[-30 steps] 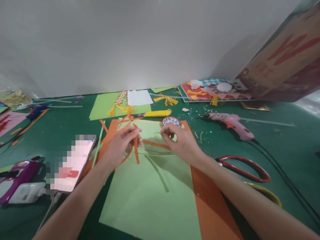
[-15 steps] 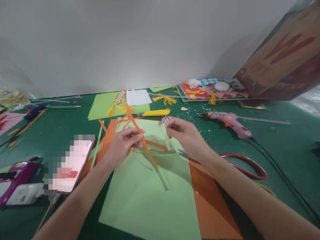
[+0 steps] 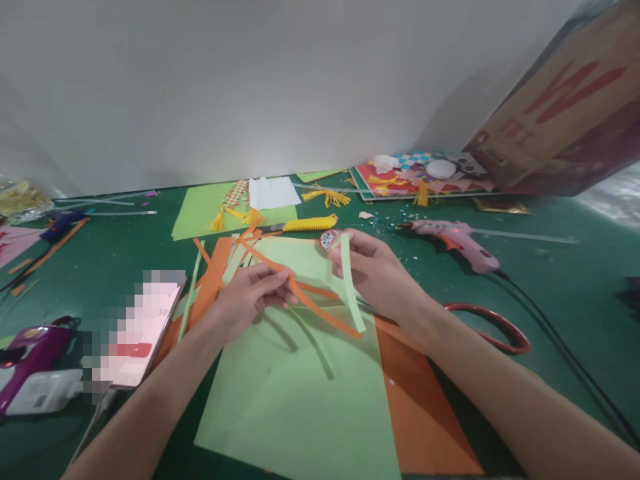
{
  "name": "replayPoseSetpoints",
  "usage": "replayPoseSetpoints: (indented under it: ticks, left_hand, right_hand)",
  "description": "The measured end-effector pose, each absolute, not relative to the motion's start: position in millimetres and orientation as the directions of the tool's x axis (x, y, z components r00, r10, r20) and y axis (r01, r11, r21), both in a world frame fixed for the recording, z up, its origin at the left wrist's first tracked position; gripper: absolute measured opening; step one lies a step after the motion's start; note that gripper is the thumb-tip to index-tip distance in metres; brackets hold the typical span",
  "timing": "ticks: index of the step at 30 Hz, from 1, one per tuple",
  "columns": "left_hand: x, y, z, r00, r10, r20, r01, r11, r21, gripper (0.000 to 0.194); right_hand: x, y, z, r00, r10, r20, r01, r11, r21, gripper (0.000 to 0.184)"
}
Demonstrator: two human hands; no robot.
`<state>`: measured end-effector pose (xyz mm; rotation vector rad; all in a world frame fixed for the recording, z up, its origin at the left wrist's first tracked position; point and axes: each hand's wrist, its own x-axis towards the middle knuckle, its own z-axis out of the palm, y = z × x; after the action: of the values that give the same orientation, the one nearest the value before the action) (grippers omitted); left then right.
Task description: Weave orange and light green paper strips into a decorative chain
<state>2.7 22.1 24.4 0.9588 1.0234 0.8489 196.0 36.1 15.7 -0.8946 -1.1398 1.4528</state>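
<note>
Pinched between the thumb and fingers of my left hand [image 3: 260,290] is a long orange paper strip [image 3: 327,313], slanting down to the right. My right hand [image 3: 375,267] grips a pale green paper strip [image 3: 350,287], which hangs down and crosses close to the orange strip's lower end. Both hands are over a light green sheet [image 3: 300,400], lying on orange paper [image 3: 425,407]. More cut strips lie just beyond my left hand. Red-handled scissors [image 3: 510,333] rest partly under my right forearm. A small round patterned piece [image 3: 329,240] shows beside my right fingers.
A yellow box cutter [image 3: 310,225] lies beyond the sheet. At right is a pink glue gun [image 3: 460,243] with its cord. A phone [image 3: 143,340] and a purple-and-white device [image 3: 35,353] are at left. Yellow tassels [image 3: 327,195] and a paper bag [image 3: 565,113] stand farther back.
My left hand's orange strip has swung from steep to a flatter slant, its lower end moving right. In my right hand the green strip has turned and come nearer to me.
</note>
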Motion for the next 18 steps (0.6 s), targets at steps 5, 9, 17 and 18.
replayPoseSetpoints:
  ticks: [5,9,17,18]
  left_hand:
    - [4.1,20.8,23.3,0.378,0.863,-0.336,-0.111,0.403,0.908,0.022]
    - [4.7,19.9,23.5,0.412,0.837,-0.359,-0.115,0.439,0.891,0.021]
    - [3.9,20.2,24.8,0.398,0.836,-0.377,-0.076,0.440,0.895,0.019]
    - [4.0,20.0,25.0,0.397,0.840,-0.369,-0.073,0.430,0.900,0.018]
  right_hand:
    - [197.0,36.6,13.5,-0.293,0.954,0.069,-0.401,-0.057,-0.914,0.018]
    - [197.5,35.0,15.7,-0.378,0.925,0.037,-0.436,-0.143,-0.888,0.026]
    - [197.1,35.5,15.6,-0.426,0.904,0.049,-0.484,-0.182,-0.856,0.028]
    - [197.0,35.8,15.2,-0.416,0.908,0.057,-0.495,-0.173,-0.851,0.027]
